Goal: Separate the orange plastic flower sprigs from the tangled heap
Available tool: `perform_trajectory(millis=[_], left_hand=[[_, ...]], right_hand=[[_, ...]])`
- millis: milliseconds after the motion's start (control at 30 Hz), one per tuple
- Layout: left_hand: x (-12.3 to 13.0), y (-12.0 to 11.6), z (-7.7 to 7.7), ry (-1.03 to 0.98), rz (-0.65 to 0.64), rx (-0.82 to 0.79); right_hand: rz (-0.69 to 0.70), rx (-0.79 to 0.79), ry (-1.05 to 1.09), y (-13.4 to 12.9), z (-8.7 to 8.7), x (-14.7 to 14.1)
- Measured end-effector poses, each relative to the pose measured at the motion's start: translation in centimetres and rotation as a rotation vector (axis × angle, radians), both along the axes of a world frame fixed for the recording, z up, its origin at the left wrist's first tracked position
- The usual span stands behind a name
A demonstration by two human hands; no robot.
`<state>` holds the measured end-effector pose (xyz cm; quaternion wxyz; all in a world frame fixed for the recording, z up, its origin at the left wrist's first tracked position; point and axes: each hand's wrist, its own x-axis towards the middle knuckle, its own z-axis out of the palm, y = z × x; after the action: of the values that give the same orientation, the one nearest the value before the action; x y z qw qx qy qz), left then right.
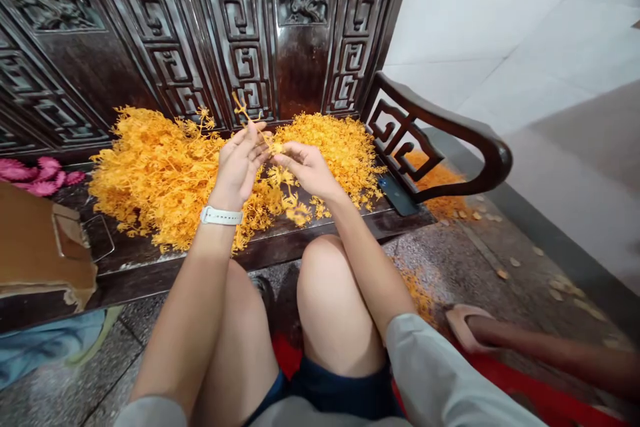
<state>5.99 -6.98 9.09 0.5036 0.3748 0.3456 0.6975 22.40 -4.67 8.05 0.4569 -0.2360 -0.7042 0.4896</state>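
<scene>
My left hand [239, 163], with a white watch band at the wrist, holds a thin yellow-orange stem [242, 108] that sticks up past its fingertips. Its thumb and fingers close on the stem. My right hand [307, 167] pinches small orange blossoms [275, 147] at the stem's lower end, just beside the left fingers. More orange sprigs [297, 210] hang below both hands, somewhat blurred. A big heap of orange sprigs [155, 173] lies on the bench behind my left hand, and a second heap [340, 150] of smaller pieces lies behind my right hand.
The dark wooden bench [140, 273] has a carved back and a curved armrest [450, 123]. A phone [399, 195] rests beside it. At the left are pink flowers [45, 177] and a cardboard box [40, 240]. Orange bits [420, 290] lie on the floor near another person's foot [470, 327].
</scene>
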Motion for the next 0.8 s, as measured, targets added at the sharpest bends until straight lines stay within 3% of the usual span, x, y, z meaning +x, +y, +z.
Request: perform_trajectory(millis=[100, 200, 433, 633, 733, 800], left_hand=[[-0.2, -0.4, 0.0, 0.184, -0.060, 0.009], [0.0, -0.4, -0.2, 0.233, -0.041, 0.039], [0.6, 0.2, -0.5, 0.354, 0.130, 0.031], [0.6, -0.1, -1.0, 0.451, 0.016, 0.144], [1.2, 0.0, -1.4, 0.425, 0.053, 0.118], [1.5, 0.4, -1.6, 0.409, 0.143, 0.085]], right_hand=[[0.050, -0.023, 0.001, 0.1, 0.1, 0.1], [0.071, -0.058, -0.006, 0.1, -0.2, -0.1], [-0.152, 0.062, 0.003, -0.3, -0.2, -0.3], [-0.130, 0.052, -0.011, -0.3, -0.1, 0.3], [-0.155, 0.112, -0.091, -1.3, 0.7, 0.4], [-0.163, 0.212, -0.172, -2.8, 1.9, 0.8]])
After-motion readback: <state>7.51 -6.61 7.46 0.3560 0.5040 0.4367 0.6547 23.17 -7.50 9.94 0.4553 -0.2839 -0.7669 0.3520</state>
